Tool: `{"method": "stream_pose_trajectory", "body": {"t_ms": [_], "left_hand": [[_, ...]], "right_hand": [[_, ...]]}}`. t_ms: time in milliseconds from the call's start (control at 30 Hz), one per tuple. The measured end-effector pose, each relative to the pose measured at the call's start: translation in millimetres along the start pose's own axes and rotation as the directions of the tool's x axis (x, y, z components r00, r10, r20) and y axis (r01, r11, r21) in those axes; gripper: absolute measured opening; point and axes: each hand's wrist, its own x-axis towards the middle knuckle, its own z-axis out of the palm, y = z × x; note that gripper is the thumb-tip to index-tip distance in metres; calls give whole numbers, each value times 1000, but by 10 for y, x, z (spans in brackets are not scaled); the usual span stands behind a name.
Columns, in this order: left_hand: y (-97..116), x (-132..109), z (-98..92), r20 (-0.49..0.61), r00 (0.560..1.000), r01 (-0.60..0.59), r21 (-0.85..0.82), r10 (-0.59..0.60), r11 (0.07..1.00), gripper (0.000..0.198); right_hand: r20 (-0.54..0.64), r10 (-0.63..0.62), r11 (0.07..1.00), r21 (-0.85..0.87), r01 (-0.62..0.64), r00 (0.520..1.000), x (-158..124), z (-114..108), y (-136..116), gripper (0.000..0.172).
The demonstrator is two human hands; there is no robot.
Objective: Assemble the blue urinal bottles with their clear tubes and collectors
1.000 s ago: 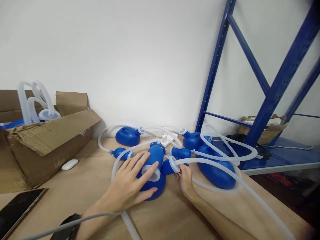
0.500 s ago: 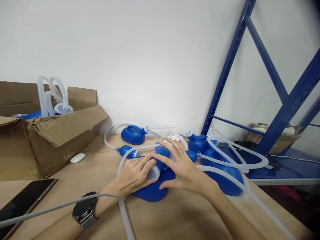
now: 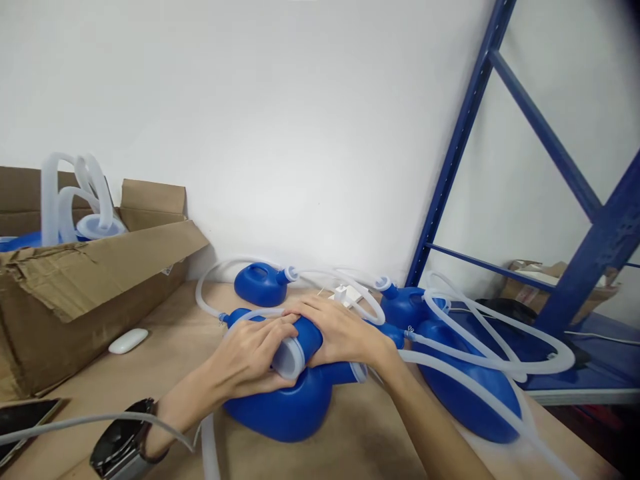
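A blue plastic bottle (image 3: 285,403) with a wide neck and a translucent white rim (image 3: 289,358) lies on the wooden table in front of me. My left hand (image 3: 250,357) is curled round the neck just behind the rim, a dark watch on its wrist. My right hand (image 3: 340,330) wraps over the neck from the far side, fingers closed on it. A translucent hose (image 3: 465,383) runs off to the right from under my right hand.
More blue bottles (image 3: 260,283) with looped clear hoses (image 3: 500,363) lie behind and to the right. An open cardboard box (image 3: 75,293) with hoses stands at left. A white case (image 3: 129,341) and a dark phone (image 3: 25,417) lie near it. Blue shelving (image 3: 575,267) stands at right.
My right hand came off the hose, crossed over and closed on the bottle's neck. My left hand curled tighter round the neck. The bottle now sits closer to me.
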Motion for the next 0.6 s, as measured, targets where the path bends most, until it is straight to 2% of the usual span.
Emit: {"method": "stream_pose_trajectory", "body": {"t_ms": [133,200,267,333,433,600], "left_hand": [[-3,-36,9,-25,1000,18,-25,-18,1000,39],[-3,-59,8,-80,997,21,-38,-24,999,41],[11,-72,4,-137,990,16,-40,-21,999,45],[41,-72,-1,-174,985,-10,-41,3,999,47],[100,-71,7,-204,979,-32,-36,24,999,46],[145,-135,6,-210,978,-6,-78,-10,997,51]], "right_hand": [[-8,92,995,44,-92,996,-60,7,-14,118],[24,213,969,118,-215,977,-103,16,-2,135],[98,342,914,194,-355,934,-147,11,23,145],[174,431,859,221,-461,886,-184,-17,37,150],[231,484,829,188,-526,844,-218,-79,8,150],[184,584,794,70,-604,790,-279,-180,33,154]]}}
